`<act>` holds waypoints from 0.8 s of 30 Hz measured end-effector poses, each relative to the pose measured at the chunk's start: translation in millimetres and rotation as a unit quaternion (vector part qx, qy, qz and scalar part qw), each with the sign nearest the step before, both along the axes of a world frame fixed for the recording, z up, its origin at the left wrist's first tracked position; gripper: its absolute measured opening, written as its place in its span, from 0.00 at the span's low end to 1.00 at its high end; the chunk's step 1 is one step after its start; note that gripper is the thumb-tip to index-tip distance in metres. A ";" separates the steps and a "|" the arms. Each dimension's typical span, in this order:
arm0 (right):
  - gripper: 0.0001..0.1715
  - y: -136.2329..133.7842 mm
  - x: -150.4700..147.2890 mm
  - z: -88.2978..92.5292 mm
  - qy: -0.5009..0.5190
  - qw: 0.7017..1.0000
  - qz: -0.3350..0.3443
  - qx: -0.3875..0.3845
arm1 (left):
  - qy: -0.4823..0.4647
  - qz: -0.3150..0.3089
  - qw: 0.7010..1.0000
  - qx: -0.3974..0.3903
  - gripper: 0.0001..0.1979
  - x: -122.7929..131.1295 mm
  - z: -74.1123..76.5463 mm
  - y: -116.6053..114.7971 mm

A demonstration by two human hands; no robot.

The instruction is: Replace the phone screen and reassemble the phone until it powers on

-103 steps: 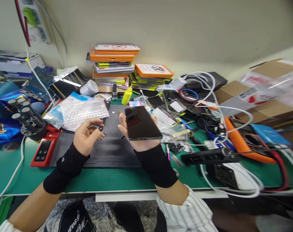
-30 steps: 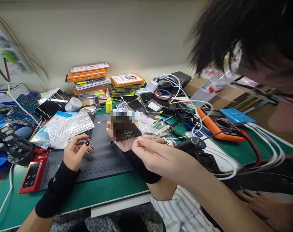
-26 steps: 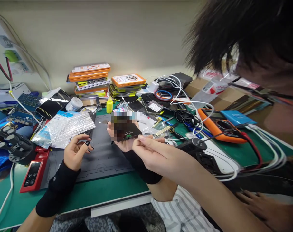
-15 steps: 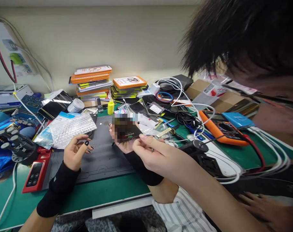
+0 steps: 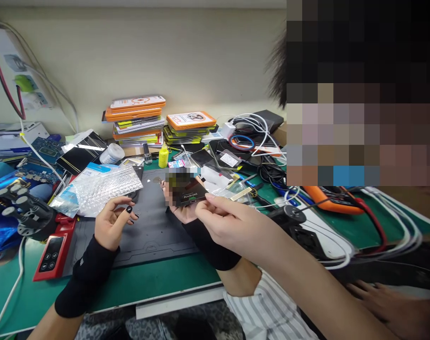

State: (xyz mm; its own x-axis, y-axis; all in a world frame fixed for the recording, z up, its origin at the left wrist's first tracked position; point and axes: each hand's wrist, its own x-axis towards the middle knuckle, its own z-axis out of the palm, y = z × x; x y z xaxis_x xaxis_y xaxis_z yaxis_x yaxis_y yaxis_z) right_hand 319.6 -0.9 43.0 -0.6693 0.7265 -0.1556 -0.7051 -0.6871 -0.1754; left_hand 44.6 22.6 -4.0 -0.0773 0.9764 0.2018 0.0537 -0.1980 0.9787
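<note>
My left hand [image 5: 110, 222], in a black wrist sleeve, is raised over the left part of the grey mat [image 5: 147, 236]; its fingers are curled loosely apart, with nothing in them. Over the mat's right side, my right hand [image 5: 183, 215] holds a dark phone [image 5: 192, 194] from below, its screen up and showing "Android". Part of the phone and of my fingers is pixelated. Another person's hand [image 5: 222, 215] reaches in from the right, its fingertips at the phone's near right corner.
Bubble wrap [image 5: 107, 189] lies left of the phone, behind my left hand. A red control panel [image 5: 51, 257] edges the mat. Behind stand stacked orange cases [image 5: 135, 113] and a yellow bottle [image 5: 163, 157]. Cables and an orange multimeter [image 5: 328, 200] lie right, near the other person's pixelated head.
The writing on the phone screen now reads the other way up. The hands have barely moved.
</note>
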 end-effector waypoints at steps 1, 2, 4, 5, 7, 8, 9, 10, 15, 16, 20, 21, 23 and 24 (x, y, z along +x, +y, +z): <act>0.15 -0.4 -0.6 0.9 -0.002 1.000 0.001 0.002 | 0.000 -0.005 1.000 -0.002 0.14 -0.7 -0.5 0.4; 0.16 -0.9 -1.1 1.7 -0.003 1.000 -0.001 0.003 | 0.002 -0.012 1.000 -0.004 0.15 -1.3 -0.8 0.8; 0.18 -1.7 -1.5 2.4 -0.005 1.000 -0.007 -0.008 | 0.006 -0.021 1.000 -0.003 0.15 -1.9 -1.0 1.0; 0.18 -1.9 -1.5 2.4 -0.005 1.000 -0.010 -0.018 | 0.007 -0.019 1.000 -0.001 0.14 -1.8 -0.9 1.0; 0.16 -1.7 -1.2 1.0 -0.004 0.999 -0.012 -0.032 | 0.002 -0.007 1.000 0.002 0.13 -1.5 -0.9 0.6; 0.16 -1.3 -1.1 -0.3 -0.004 0.999 -0.012 -0.032 | -0.004 -0.002 1.000 0.000 0.13 -1.4 -1.0 0.4; 0.15 -0.8 -1.1 -1.8 -0.003 1.000 -0.011 -0.029 | -0.008 0.000 1.000 -0.002 0.13 -1.5 -1.3 0.4; 0.15 -0.4 -1.1 -3.5 -0.003 1.000 -0.011 -0.025 | -0.011 -0.004 1.000 -0.004 0.13 -1.8 -1.6 0.4; 0.17 -1.7 -0.6 -7.3 0.074 0.995 0.002 -0.071 | -0.006 -0.016 1.000 -0.004 0.13 -2.2 -2.0 0.3; 0.17 -2.7 -0.2 -6.5 0.103 0.990 0.012 -0.092 | -0.006 -0.012 1.000 -0.003 0.13 -1.5 -1.6 -0.2; 0.18 -5.9 1.1 -1.7 0.154 0.980 0.045 -0.121 | -0.006 -0.010 1.000 -0.009 0.14 1.9 0.1 -2.4; 0.19 -6.3 1.0 -0.7 0.140 0.985 0.040 -0.096 | -0.006 -0.012 1.000 -0.010 0.14 2.3 0.3 -2.5; 0.21 -6.6 0.5 0.6 0.093 0.995 0.020 -0.034 | -0.008 -0.010 1.000 -0.009 0.14 2.5 0.1 -2.0; 0.22 -6.6 0.3 0.8 0.079 0.997 0.010 -0.023 | -0.009 -0.008 1.000 -0.008 0.14 2.2 -0.4 -1.4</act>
State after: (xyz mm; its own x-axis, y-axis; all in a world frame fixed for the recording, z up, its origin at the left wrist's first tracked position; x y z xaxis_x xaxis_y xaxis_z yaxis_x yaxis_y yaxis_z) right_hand 319.9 -7.5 43.8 -0.7018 0.7079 -0.0797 -0.7082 -0.7054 -0.0305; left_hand 46.8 21.3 -4.4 -0.0644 0.9806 0.1852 0.0324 -0.1834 0.9825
